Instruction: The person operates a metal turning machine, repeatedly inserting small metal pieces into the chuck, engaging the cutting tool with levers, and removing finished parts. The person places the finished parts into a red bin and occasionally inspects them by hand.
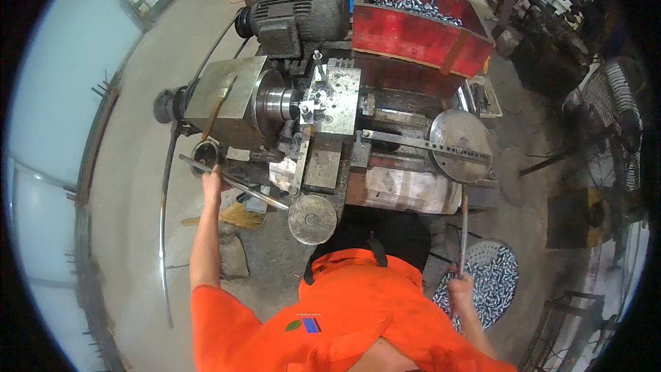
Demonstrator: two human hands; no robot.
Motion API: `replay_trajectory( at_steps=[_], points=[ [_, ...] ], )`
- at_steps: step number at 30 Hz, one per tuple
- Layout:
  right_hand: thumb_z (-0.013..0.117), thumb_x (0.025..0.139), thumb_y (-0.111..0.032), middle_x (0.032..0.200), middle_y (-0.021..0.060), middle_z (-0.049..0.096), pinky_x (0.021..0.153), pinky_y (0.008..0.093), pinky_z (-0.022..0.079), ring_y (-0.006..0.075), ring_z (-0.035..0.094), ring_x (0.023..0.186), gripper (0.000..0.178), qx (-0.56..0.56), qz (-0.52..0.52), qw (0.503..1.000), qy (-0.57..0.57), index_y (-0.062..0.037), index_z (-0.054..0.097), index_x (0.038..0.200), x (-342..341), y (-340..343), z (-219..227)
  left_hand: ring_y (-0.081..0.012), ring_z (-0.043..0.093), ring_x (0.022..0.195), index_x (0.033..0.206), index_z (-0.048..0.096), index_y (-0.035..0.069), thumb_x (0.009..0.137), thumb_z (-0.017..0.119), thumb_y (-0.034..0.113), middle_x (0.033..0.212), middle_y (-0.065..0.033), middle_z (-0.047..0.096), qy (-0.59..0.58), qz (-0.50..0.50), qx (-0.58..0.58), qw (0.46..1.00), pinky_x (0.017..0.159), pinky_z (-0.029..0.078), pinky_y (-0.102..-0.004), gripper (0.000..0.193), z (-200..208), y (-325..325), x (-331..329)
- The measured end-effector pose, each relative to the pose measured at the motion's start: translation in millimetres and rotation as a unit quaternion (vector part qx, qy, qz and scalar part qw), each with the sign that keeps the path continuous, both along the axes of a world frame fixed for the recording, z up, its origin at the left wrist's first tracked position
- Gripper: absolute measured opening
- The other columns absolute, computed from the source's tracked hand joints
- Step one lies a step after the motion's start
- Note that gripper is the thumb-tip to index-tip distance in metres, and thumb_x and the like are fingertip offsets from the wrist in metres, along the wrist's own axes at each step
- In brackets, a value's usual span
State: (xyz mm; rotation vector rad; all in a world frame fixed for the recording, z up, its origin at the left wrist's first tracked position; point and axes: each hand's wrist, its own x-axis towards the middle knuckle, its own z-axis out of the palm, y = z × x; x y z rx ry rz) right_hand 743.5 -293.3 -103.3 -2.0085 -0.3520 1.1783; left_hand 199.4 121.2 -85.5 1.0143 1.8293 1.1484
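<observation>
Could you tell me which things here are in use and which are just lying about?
In use: left hand on the long lever; right hand on the rod handle; lathe.
Lying about: brush, broom, red bin, fan.

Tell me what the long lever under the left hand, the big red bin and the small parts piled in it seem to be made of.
Lever at the left hand: bare steel by its grey shine. Red bin: probably painted sheet metal, its paint scuffed and worn at the edges. Small parts: bright silvery metal that glints; their exact kind is too small to tell.
</observation>
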Motion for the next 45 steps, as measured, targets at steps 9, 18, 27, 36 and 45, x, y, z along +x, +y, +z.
replay_trajectory(
  at_steps=[9,18,27,36,45],
  points=[
    [0.065,0.063,-0.025,0.083,0.0263,0.062,0.072,0.0499,0.047,0.0421,0.06,0.08,0.054,-0.234,0.172,0.76,-0.581,0.0013,0.058,0.109,219,21,5,-0.0278,0.065,0.064,0.105,0.049,-0.008,0.084,0.052,0.019,0.084,-0.0167,0.061,-0.049,-0.027,-0.005,0.998,0.049,0.058,-0.0367,0.034,-3,-4,3],
    [0.06,0.056,-0.021,0.103,0.0189,0.058,0.088,0.0433,0.041,0.0366,0.053,0.097,0.078,-0.111,0.017,0.649,-0.752,-0.0008,0.044,0.13,235,70,-16,-0.0244,0.065,0.075,0.105,0.056,-0.002,0.085,0.058,0.045,0.083,-0.0136,0.063,-0.038,-0.092,-0.053,0.994,0.068,0.052,-0.0362,0.051,-47,-16,-69],
    [0.06,0.054,-0.018,0.095,0.0179,0.058,0.084,0.0428,0.042,0.0366,0.054,0.09,0.066,-0.133,0.031,0.675,-0.725,0.0004,0.053,0.117,192,50,-7,-0.0344,0.063,0.089,0.104,0.058,0.003,0.082,0.053,0.05,0.095,-0.0195,0.064,0.559,-0.305,-0.196,0.746,0.074,0.051,-0.0429,0.052,-118,-28,-29],
    [0.061,0.058,-0.018,0.099,0.0191,0.059,0.087,0.0438,0.042,0.0385,0.054,0.093,0.055,-0.192,0.043,0.729,-0.656,0.0,0.057,0.109,190,63,6,-0.0355,0.062,0.092,0.104,0.055,0.002,0.084,0.052,0.047,0.097,-0.0191,0.064,0.55,-0.34,-0.207,0.734,0.077,0.05,-0.0454,0.049,-147,-33,-40],
    [0.062,0.063,-0.012,0.105,0.019,0.063,0.089,0.0368,0.045,0.0343,0.059,0.1,0.042,0.036,0.136,0.823,-0.55,0.0,0.064,0.103,127,170,82,-0.0375,0.062,0.092,0.11,0.052,0.002,0.079,0.061,0.037,0.097,-0.0228,0.063,0.444,-0.252,-0.149,0.847,0.077,0.05,-0.0433,0.047,-146,-65,-32]
  ],
)
